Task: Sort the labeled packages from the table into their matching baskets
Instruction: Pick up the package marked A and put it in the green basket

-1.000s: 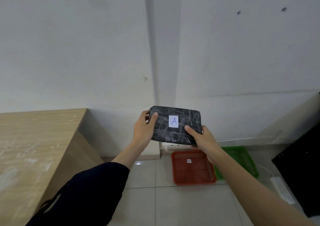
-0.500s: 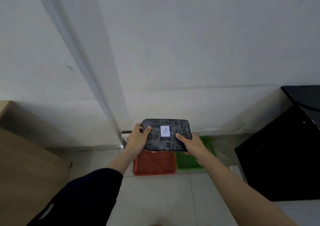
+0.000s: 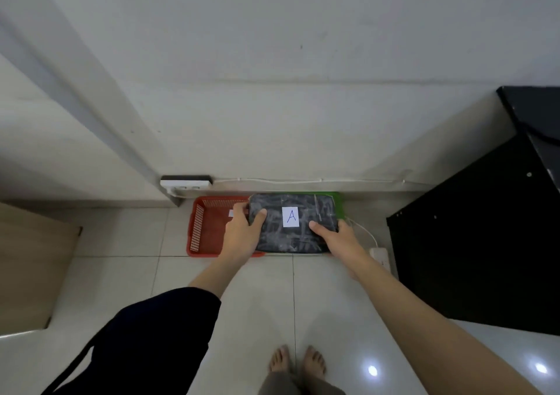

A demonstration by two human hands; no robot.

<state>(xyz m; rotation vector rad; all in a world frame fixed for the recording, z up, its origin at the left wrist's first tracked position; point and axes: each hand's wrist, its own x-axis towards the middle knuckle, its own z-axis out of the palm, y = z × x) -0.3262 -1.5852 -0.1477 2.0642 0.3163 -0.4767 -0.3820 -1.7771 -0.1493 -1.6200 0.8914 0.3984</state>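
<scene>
A black wrapped package point(image 3: 292, 234) with a white label reading "A" is held flat between both hands. My left hand point(image 3: 242, 234) grips its left edge and my right hand point(image 3: 339, 238) grips its lower right corner. Below it on the floor stand a red basket point(image 3: 201, 232) with a small white label and a green basket point(image 3: 339, 202). The package covers most of the green basket and the red basket's right part. Whether the package touches either basket cannot be told.
A black cabinet point(image 3: 472, 243) stands at the right, and a wooden table's side point(image 3: 30, 261) at the left. A white power strip point(image 3: 382, 256) and cable lie right of the baskets. A wall socket point(image 3: 186, 182) sits behind them. My bare feet point(image 3: 298, 361) stand on the tiled floor.
The view has tilted down toward the floor. The package, still in both hands, has moved lower and now hangs over the two baskets, mostly over the green one.
</scene>
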